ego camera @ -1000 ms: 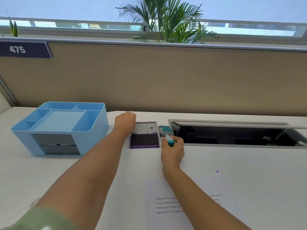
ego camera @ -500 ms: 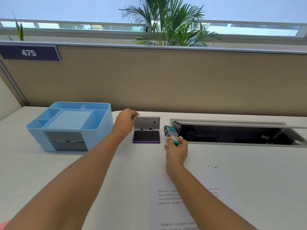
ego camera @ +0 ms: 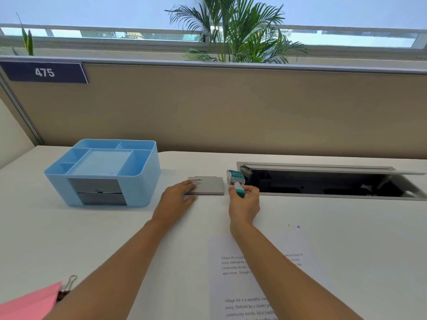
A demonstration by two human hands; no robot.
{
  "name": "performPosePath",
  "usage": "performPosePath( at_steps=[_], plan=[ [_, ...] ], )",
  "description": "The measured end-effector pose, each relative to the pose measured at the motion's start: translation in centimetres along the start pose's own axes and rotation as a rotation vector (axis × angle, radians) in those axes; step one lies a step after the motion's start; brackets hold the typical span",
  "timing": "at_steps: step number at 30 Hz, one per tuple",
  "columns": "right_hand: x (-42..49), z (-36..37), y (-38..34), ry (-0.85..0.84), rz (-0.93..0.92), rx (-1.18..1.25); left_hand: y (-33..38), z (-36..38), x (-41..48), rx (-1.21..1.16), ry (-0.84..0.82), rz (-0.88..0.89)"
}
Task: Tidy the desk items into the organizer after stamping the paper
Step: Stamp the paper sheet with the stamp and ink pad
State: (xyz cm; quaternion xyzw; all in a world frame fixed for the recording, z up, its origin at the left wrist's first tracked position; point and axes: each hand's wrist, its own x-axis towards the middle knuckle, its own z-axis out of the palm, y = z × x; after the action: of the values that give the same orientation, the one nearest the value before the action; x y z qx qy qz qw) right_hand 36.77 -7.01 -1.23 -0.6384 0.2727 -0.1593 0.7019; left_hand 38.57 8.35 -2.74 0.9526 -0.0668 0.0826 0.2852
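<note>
Left of the left hand (ego camera: 176, 199) stands a light blue organizer (ego camera: 147, 179) with grey drawers. The closed ink pad (ego camera: 208, 186) is grey, the stamp (ego camera: 235, 179) teal and white, the surface (ego camera: 346, 227) white, the folder (ego camera: 30, 303) pink.

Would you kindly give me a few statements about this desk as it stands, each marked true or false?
1. The ink pad is closed. True.
2. The right hand grips the stamp by its teal handle. True.
3. The left hand is lifted clear of the ink pad. False: its fingers rest on the lid's left end.
4. The blue organizer stands to the right of the ink pad. False: it stands to the left of it, apart from it.
5. The printed paper lies partly under the right forearm. True.
</note>
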Motion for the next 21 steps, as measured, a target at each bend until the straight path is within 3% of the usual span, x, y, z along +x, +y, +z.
performPosePath(
  at_steps=[8,21],
  plan=[
    [-0.3,2.3,0.3,-0.048,-0.104,-0.084,0.3,0.3,0.1,0.079,0.008,-0.012],
    [0.0,4.8,1.6,0.011,-0.175,-0.227,0.8,0.1,0.0,0.117,-0.025,-0.028]
  ],
)
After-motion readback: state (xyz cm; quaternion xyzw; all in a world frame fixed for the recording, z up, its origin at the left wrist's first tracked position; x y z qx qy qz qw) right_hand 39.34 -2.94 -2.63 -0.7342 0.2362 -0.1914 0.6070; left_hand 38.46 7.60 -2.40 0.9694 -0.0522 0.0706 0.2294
